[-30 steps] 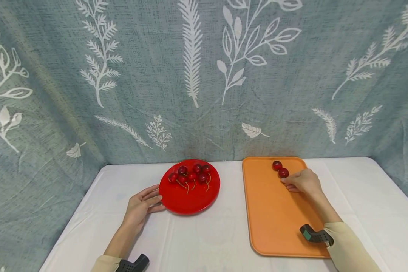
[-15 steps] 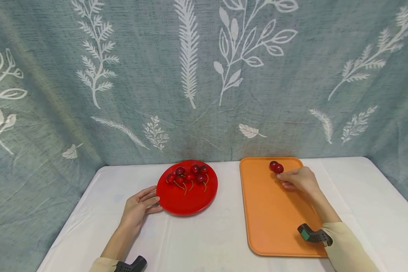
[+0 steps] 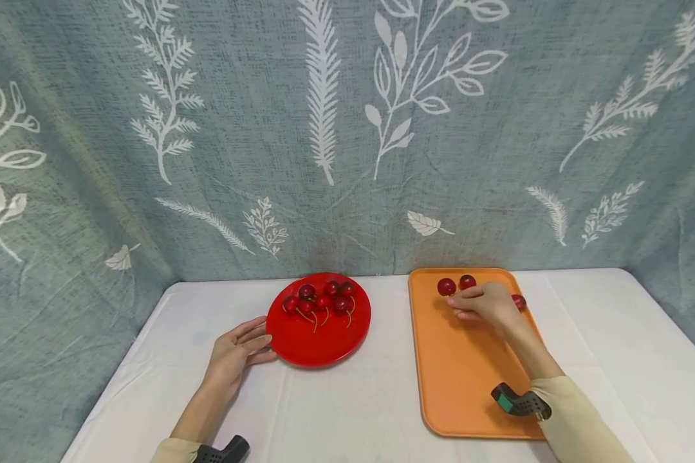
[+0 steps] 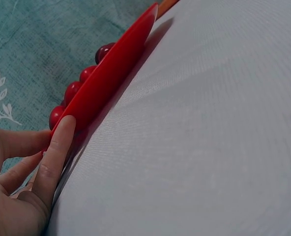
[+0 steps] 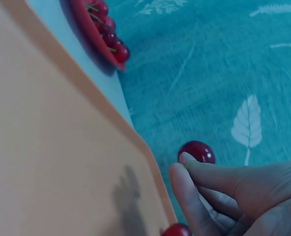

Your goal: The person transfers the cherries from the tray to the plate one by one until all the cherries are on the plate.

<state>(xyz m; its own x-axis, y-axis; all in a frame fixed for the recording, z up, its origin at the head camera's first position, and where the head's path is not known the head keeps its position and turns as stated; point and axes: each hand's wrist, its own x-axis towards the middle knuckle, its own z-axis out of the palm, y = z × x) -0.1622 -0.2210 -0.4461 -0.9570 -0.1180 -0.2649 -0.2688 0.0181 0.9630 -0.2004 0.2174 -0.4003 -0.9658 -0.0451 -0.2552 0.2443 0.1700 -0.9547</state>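
In the head view, my right hand is over the upper part of the orange tray. Thumb and index finger pinch a dark red cherry by its short green stem. Behind that hand, a second cherry lies on the tray, and a third cherry sits near the right rim, partly covered by the hand. My left hand holds the left rim of a red plate, thumb over the edge and another finger along its outer wall. Several stemmed cherries are grouped toward the plate's back.
A white cloth covers the table, with a strip of it between plate and tray. Close behind both hangs a grey-green curtain with white leaf prints. Black wrist cameras are strapped over both sleeves.
My right hand has moved left across the tray with the pinched cherry, parting it from the one beside it. The cherry near the right rim has come into sight. My left hand keeps the plate's rim.
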